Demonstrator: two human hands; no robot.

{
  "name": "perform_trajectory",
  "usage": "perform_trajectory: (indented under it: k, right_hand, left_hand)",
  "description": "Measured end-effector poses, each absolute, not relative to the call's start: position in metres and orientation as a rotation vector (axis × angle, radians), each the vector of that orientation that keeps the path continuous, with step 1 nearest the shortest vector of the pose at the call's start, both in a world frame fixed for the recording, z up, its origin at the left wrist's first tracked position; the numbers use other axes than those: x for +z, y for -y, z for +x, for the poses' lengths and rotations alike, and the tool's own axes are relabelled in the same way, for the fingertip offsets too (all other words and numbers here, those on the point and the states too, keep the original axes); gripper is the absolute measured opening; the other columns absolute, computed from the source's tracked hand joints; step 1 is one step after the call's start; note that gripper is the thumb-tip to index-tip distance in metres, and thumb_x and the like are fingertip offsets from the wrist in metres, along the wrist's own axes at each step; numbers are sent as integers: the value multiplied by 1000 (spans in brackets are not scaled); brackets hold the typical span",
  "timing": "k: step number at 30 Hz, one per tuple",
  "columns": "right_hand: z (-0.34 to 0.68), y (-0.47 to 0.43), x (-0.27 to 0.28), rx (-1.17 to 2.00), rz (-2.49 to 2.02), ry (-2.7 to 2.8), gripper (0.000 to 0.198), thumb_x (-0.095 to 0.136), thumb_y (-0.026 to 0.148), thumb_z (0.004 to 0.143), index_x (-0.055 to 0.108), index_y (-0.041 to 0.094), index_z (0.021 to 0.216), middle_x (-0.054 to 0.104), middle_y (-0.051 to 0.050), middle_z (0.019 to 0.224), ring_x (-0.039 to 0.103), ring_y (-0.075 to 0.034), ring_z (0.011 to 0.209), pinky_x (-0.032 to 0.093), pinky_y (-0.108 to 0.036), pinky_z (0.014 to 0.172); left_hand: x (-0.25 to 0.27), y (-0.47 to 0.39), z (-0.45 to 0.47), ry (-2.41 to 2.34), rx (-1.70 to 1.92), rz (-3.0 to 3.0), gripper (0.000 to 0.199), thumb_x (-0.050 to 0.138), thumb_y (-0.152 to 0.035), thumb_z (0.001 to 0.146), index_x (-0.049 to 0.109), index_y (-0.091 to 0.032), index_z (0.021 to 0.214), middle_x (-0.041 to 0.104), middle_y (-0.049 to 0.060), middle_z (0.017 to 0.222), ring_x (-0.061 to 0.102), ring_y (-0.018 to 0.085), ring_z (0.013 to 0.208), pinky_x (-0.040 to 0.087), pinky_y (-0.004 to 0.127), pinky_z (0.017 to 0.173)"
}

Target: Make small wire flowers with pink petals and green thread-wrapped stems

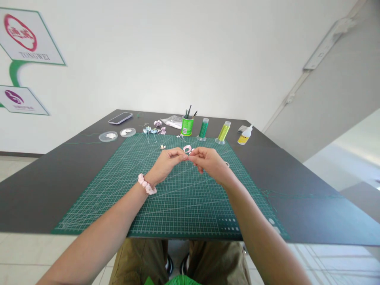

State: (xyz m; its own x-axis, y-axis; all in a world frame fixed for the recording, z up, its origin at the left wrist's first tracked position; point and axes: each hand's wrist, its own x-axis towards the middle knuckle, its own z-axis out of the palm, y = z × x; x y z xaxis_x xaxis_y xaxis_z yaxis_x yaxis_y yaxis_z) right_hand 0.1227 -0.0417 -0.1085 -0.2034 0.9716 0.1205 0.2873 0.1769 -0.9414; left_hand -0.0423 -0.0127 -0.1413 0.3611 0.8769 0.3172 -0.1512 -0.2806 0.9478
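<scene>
Above the green cutting mat [113, 190], my left hand [168, 163] and my right hand [210, 163] meet fingertip to fingertip, both closed in a pinch. A small pink-and-white petal flower [187, 149] shows just past the fingertips, between the hands. Its lower end is hidden by my fingers, so the exact grip on it is hard to see. A small pale leaf-like piece [163, 147] lies on the mat beyond my left hand. Part of a white ring [227, 164] shows beside my right wrist.
Several pastel flowers on stems [152, 130] lie at the mat's far edge. Behind stand a green tool cup [187, 126], a green thread spool [203, 130], a yellow-green spool [223, 132] and a glue bottle [244, 136]. Leftward are two shallow dishes [108, 136] and a phone [120, 118].
</scene>
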Motion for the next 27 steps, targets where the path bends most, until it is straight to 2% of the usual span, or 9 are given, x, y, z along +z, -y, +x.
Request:
perform_trajectory:
  k: [10, 20, 27]
  right_hand:
    - [120, 42, -109, 1044, -1233, 1558, 16, 65, 31, 68, 61, 16, 63, 45, 8, 46, 35, -6, 40, 24, -22, 40]
    - [133, 37, -108, 992, -1109, 1445, 19, 70, 34, 67, 64, 16, 64, 47, 7, 45, 38, -6, 40, 28, -23, 41]
    - [127, 30, -118, 996, -930, 1188, 17, 72, 32, 64, 63, 17, 61, 41, 9, 42, 31, -5, 37, 24, -22, 39]
  left_hand:
    - [-143, 13, -42, -734, 1202, 1605, 22, 72, -38, 73, 69, -18, 62, 59, 0, 69, 50, 14, 72, 39, 31, 75]
    - [-141, 14, -43, -757, 1229, 1738, 18, 67, -31, 78, 69, -18, 65, 62, 2, 72, 54, 15, 72, 41, 31, 73]
    - [-145, 15, -42, -709, 1274, 1959, 16, 66, -27, 79, 67, -18, 66, 64, 2, 72, 57, 16, 72, 44, 32, 75]
